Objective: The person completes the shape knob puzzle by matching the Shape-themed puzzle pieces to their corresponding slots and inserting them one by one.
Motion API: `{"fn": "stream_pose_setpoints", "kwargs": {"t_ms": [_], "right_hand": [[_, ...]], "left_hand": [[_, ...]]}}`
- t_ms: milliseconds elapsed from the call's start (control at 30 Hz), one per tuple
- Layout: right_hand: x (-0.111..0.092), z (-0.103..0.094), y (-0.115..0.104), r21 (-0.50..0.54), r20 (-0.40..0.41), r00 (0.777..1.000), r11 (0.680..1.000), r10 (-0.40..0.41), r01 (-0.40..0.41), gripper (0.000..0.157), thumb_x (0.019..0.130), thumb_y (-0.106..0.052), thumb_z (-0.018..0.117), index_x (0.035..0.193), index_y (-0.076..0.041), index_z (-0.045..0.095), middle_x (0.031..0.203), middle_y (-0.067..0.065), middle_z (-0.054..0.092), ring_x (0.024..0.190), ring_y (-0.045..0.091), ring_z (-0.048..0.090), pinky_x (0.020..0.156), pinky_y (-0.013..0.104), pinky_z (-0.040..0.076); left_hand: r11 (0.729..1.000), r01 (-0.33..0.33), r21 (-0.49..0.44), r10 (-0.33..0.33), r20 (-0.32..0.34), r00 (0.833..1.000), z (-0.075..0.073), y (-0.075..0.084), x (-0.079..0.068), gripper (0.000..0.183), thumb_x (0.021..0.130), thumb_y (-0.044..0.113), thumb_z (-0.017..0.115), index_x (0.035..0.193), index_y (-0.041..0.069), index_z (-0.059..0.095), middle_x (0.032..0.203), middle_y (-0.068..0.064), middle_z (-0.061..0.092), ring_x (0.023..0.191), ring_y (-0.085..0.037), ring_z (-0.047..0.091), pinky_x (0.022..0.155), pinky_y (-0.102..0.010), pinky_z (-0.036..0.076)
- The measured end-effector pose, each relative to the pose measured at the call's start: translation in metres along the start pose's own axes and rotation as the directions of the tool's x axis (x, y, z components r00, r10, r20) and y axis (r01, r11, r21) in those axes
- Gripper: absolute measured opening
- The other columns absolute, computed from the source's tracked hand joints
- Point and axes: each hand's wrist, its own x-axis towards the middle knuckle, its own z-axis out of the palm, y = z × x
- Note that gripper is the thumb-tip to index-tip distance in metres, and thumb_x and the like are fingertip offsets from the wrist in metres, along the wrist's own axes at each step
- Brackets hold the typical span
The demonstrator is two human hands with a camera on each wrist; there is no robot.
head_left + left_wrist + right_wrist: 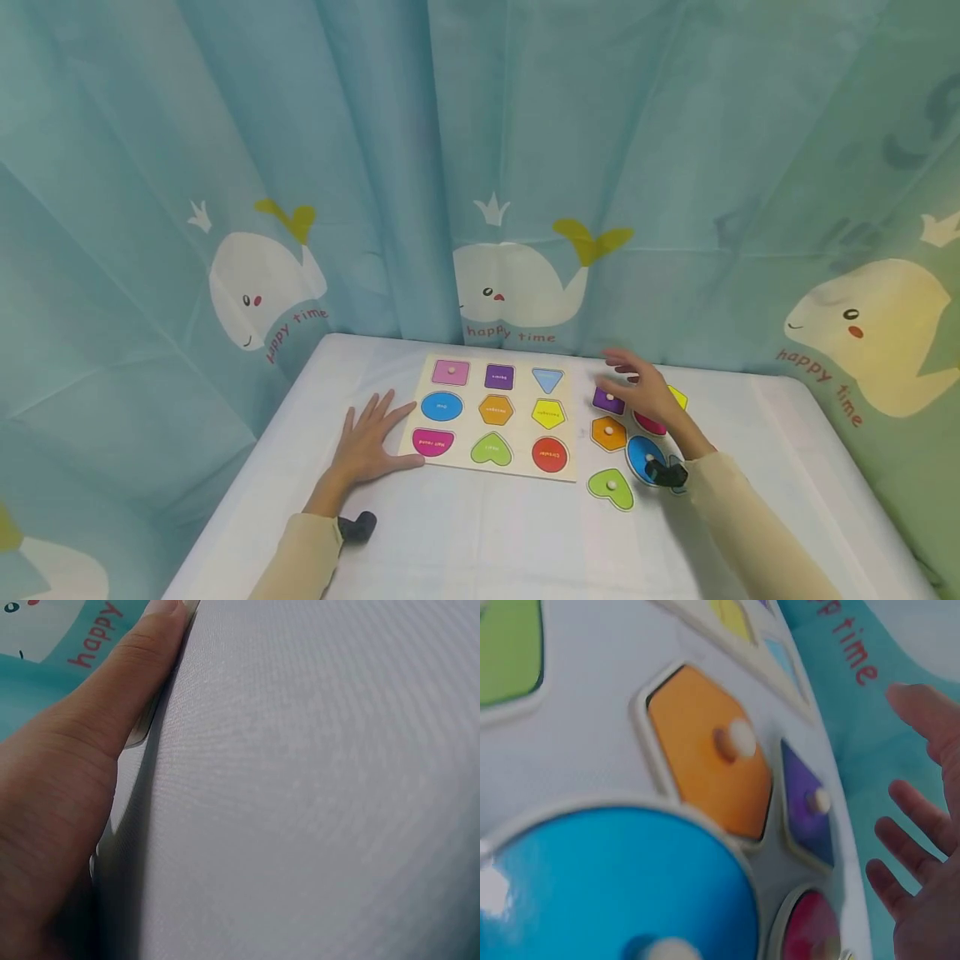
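A wooden shape puzzle board (pixel 463 457) lies on the table, its printed slots showing a square, oval, hexagon, heart and others. The pink knobbed rectangle (pixel 459 379) sits in its far left slot. My left hand (pixel 367 446) rests at the board's left edge, fingers spread, thumb along the near corner. Over the purple square piece (pixel 609 407) hovers my right hand (pixel 647 392), fingers loosely bent and holding nothing. In the right wrist view that purple square (pixel 799 799) stands apart from the fingers, beside the orange hexagon piece (pixel 697 750).
Right of the board lie more knobbed pieces: a blue oval (pixel 641 454), a green heart (pixel 611 492), a magenta piece (pixel 649 425) and a yellow piece (pixel 678 397), partly behind the right hand. A whale-printed curtain (pixel 390 167) hangs along the table's far edge.
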Motion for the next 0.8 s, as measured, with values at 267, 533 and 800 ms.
{"fn": "stream_pose_setpoints", "kwargs": {"t_ms": [267,533,800], "right_hand": [[-0.008,0.002,0.022,-0.017,-0.010,0.996,0.996,0.087,-0.087,0.067,0.093,-0.036,0.077,0.150,-0.014,0.049,0.143,0.024,0.056,0.131,0.048,0.051,0.106,0.067,0.043],[-0.010,0.010,0.036,-0.021,-0.009,0.990,0.990,0.140,-0.140,0.064,0.094,-0.040,0.076,0.146,-0.010,0.054,0.147,0.022,0.053,0.139,0.047,0.045,0.114,0.062,0.037],[-0.010,0.012,0.037,-0.026,-0.012,0.992,0.992,0.125,-0.125,0.045,0.095,-0.032,0.076,0.132,-0.008,0.066,0.143,0.022,0.055,0.137,0.047,0.045,0.113,0.062,0.037]], "left_hand": [[1.000,0.001,-0.006,-0.001,-0.001,1.000,-0.001,0.001,-0.001,0.097,0.074,0.066,0.078,0.155,0.022,0.047,0.168,-0.018,0.024,0.155,-0.045,0.013,0.117,-0.075,0.002],[1.000,0.000,0.005,0.000,0.001,1.000,-0.002,0.001,-0.001,0.098,0.074,0.067,0.078,0.156,0.022,0.047,0.169,-0.017,0.023,0.155,-0.045,0.012,0.118,-0.074,0.002],[1.000,0.009,0.008,-0.009,0.018,1.000,0.000,0.000,0.000,0.099,0.074,0.068,0.078,0.156,0.023,0.045,0.170,-0.016,0.021,0.156,-0.044,0.009,0.118,-0.073,0.000]]}}
